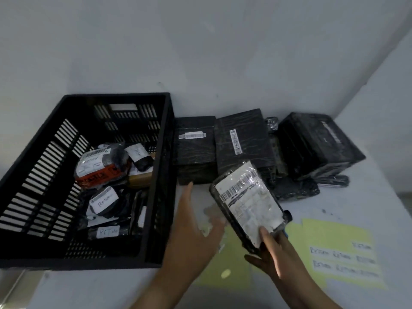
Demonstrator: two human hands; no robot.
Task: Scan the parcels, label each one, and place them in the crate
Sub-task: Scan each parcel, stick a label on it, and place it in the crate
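Right hand (273, 256) gripping wrapped parcel (247, 206), left hand (194, 221) spread, holding nothing

A parcel-sorting corner: barcoded wrapped parcels (244, 141) piled beside a black crate (84, 99) of parcels marked "RETURN"

Parcel labels (104, 198) in the crate (118, 96) read "RETURN".
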